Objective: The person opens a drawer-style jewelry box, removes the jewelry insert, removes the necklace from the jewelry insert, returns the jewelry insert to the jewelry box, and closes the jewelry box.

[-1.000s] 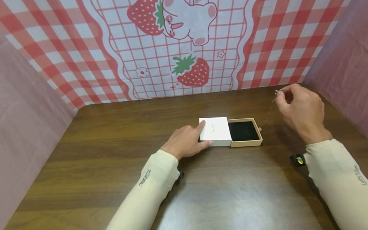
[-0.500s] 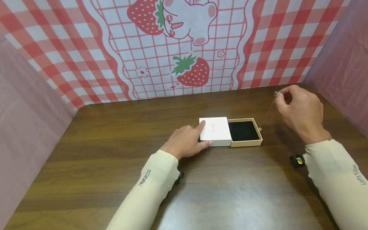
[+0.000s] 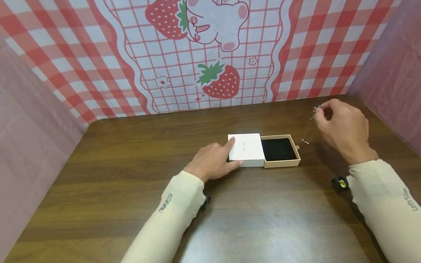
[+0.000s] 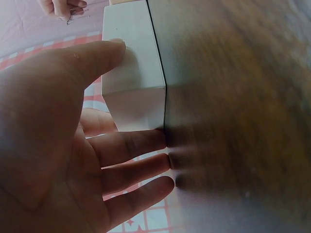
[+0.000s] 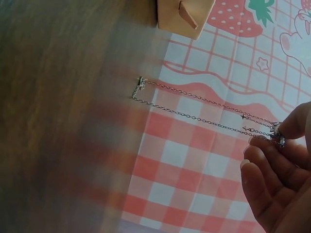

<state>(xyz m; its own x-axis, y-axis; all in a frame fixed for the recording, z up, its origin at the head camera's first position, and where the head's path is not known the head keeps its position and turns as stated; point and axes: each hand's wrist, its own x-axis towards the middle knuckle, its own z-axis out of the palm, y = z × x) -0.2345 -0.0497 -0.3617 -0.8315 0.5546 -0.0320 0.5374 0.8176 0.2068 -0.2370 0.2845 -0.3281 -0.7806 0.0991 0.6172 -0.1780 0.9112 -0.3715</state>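
In the head view my left hand (image 3: 212, 161) grips the left end of a white box sleeve (image 3: 245, 149), index finger on top and thumb along the front. The left wrist view shows the thumb pressed to the sleeve's side, with other fingers extended beside its end. Out of the sleeve's right side stands a tan drawer (image 3: 281, 164) lined with a black pad (image 3: 278, 149). My right hand (image 3: 344, 129), raised to the drawer's right, pinches a thin silver necklace (image 5: 194, 118) between thumb and fingertips. Its chain hangs in a long loop with a small fitting at the bottom.
Everything is over a brown wooden table (image 3: 148, 240). A red-and-white checked cloth (image 3: 112, 65) with strawberries hangs along the back edge. Pink cloths (image 3: 402, 79) close off the left and right sides. A small pull tab (image 3: 297, 147) sticks out from the drawer's right end.
My right hand has dropped slightly and moved a little left, and the hanging necklace has swung. My left hand, the sleeve and the drawer stay where they were.
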